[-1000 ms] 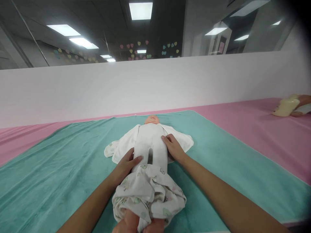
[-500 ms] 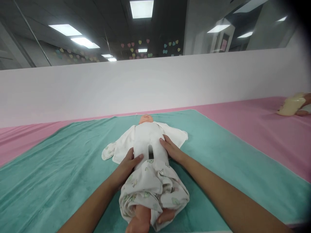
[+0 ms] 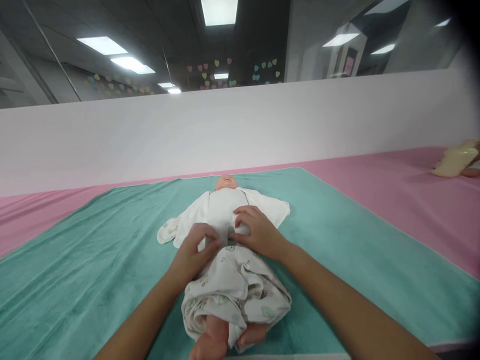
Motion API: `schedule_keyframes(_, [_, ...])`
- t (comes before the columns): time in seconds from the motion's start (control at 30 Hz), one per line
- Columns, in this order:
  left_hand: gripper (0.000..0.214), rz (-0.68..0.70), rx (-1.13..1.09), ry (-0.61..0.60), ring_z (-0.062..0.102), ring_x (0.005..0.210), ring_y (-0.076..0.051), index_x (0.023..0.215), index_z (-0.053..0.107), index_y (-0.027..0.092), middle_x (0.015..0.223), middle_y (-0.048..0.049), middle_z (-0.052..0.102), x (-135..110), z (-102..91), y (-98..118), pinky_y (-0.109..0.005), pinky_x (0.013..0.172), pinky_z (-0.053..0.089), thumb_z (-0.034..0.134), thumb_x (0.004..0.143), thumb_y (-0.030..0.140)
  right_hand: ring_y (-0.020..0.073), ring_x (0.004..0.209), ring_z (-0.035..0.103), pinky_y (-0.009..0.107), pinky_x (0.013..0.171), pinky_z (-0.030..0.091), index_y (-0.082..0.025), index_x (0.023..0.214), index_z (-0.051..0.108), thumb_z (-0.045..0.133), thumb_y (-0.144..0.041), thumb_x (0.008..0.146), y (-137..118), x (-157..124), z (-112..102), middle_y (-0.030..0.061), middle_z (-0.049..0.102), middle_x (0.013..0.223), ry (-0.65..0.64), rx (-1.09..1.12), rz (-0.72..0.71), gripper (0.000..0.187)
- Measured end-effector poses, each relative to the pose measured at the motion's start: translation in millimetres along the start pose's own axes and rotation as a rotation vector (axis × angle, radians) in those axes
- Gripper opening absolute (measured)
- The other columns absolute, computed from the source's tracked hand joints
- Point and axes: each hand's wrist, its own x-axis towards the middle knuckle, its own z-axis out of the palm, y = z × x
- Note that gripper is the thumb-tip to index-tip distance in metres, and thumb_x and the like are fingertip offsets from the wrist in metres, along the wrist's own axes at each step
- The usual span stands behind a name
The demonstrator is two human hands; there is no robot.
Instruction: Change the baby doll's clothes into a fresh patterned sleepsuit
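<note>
A baby doll (image 3: pixel 226 182) lies on its back on a teal blanket (image 3: pixel 93 250), head away from me. Its white trunk (image 3: pixel 225 207) is bare of clothing, over an opened white printed garment (image 3: pixel 275 210). More printed cloth (image 3: pixel 236 290) is bunched round its legs, and its bare feet (image 3: pixel 213 342) stick out near me. My left hand (image 3: pixel 195 252) and my right hand (image 3: pixel 257 232) sit together on the doll's lower trunk, fingers curled as if pinching at the cloth's top edge. What the fingers grip is hidden.
The teal blanket covers a pink padded surface (image 3: pixel 393 190) backed by a low white wall (image 3: pixel 225 130). A pale yellow object (image 3: pixel 455 160) lies at the far right edge, partly cut off.
Both hands moved inward from the doll's hips to meet at the middle of its lower trunk, fingers curling. The bunched cloth sits slightly higher on the legs.
</note>
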Motion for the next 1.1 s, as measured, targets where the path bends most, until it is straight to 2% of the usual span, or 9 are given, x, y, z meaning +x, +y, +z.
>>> schedule_keyframes(0.1, [0.01,0.205,0.044,-0.299,0.048,0.104,-0.019,0.073,0.06,0.021,0.087,-0.0012,0.062,-3.2,3.8,13.8,-0.042,0.106,0.019,0.052,0.079,0.025,0.0173,0.104,0.047,0.034,0.094,0.034,-0.02,0.073,0.05,0.065,-0.024,0.073,-6.9,-2.5,6.8,0.0018,0.056,0.102,-0.008,-0.008,-0.052,0.015])
schedule_keyframes(0.2, [0.009,0.155,0.048,-0.543,0.034,0.123,-0.021,0.082,0.064,0.027,0.099,0.0019,0.061,-6.9,-3.9,29.9,-0.047,0.109,-0.007,0.055,0.079,0.024,0.0152,0.1,0.048,0.033,0.093,0.033,-0.019,0.073,0.049,0.06,-0.017,0.075,-7.1,-4.0,12.0,0.0009,0.056,0.098,0.021,-0.014,-0.017,0.012])
schedule_keyframes(0.33, [0.014,0.162,-0.042,-0.754,0.018,0.134,-0.023,0.087,0.067,0.03,0.113,0.0032,0.056,-9.0,-24.4,40.0,-0.043,0.112,-0.002,0.065,0.073,0.03,0.0148,0.101,0.047,0.033,0.094,0.032,-0.019,0.074,0.05,0.058,-0.015,0.075,-6.9,-3.2,12.7,0.0005,0.056,0.099,0.007,-0.029,-0.006,0.01])
schedule_keyframes(0.47, [0.021,0.144,-0.133,-0.823,0.019,0.134,-0.023,0.087,0.067,0.029,0.115,0.0026,0.056,-9.4,-33.8,40.5,-0.043,0.113,0.009,0.067,0.067,0.022,0.0153,0.102,0.047,0.034,0.095,0.032,-0.019,0.074,0.052,0.058,-0.016,0.076,-7.8,-2.3,11.3,0.001,0.055,0.102,-0.016,-0.028,0.0,0.007])
schedule_keyframes(0.63, [0.018,-0.013,-0.198,-0.66,0.039,0.122,-0.021,0.077,0.06,0.023,0.107,0.0014,0.059,-13.1,-27.2,40.3,-0.037,0.102,0.033,0.053,0.066,0.01,0.0158,0.105,0.046,0.035,0.096,0.032,-0.02,0.073,0.054,0.059,-0.02,0.077,-8.3,-3.2,10.1,0.0003,0.057,0.104,-0.037,-0.005,0.004,0.006])
schedule_keyframes(0.73, [0.017,-0.156,-0.17,-0.443,0.055,0.095,-0.017,0.081,0.055,0.021,0.096,0.0016,0.061,-13.9,-16.1,32.8,-0.028,0.081,0.045,0.047,0.07,0.012,0.0169,0.112,0.044,0.039,0.101,0.027,-0.02,0.066,0.055,0.058,-0.026,0.08,-8.9,-3.4,9.9,-0.0009,0.058,0.108,-0.084,0.02,-0.011,0.015])
schedule_keyframes(0.83, [0.015,-0.228,-0.107,-0.139,0.055,0.08,-0.014,0.083,0.053,0.021,0.086,0.0022,0.06,-11.7,-2.9,18.3,-0.026,0.071,0.044,0.043,0.074,0.015,0.0189,0.119,0.039,0.046,0.106,0.016,-0.02,0.062,0.055,0.052,-0.036,0.085,-9.6,-3.0,8.4,-0.0024,0.059,0.113,-0.149,0.053,-0.023,0.028])
schedule_keyframes(0.97, [0.019,-0.012,-0.03,0.142,0.053,0.094,-0.017,0.085,0.052,0.019,0.097,-0.0029,0.057,-8.3,9.2,-0.7,-0.03,0.081,0.044,0.043,0.071,0.011,0.0189,0.123,0.037,0.05,0.108,0.007,-0.02,0.063,0.055,0.048,-0.037,0.088,-10.9,-2.8,2.5,-0.0043,0.057,0.119,-0.234,0.081,-0.055,0.031])
schedule_keyframes(1.1, [0.025,0.127,0.048,0.159,0.046,0.111,-0.02,0.095,0.052,0.019,0.114,-0.0078,0.051,-8.6,13.1,-11.6,-0.037,0.093,0.039,0.041,0.075,0.01,0.0197,0.127,0.034,0.053,0.108,0.003,-0.02,0.065,0.056,0.048,-0.034,0.087,-14.2,-2.9,-4.8,-0.0039,0.057,0.121,-0.289,0.121,-0.067,0.028])
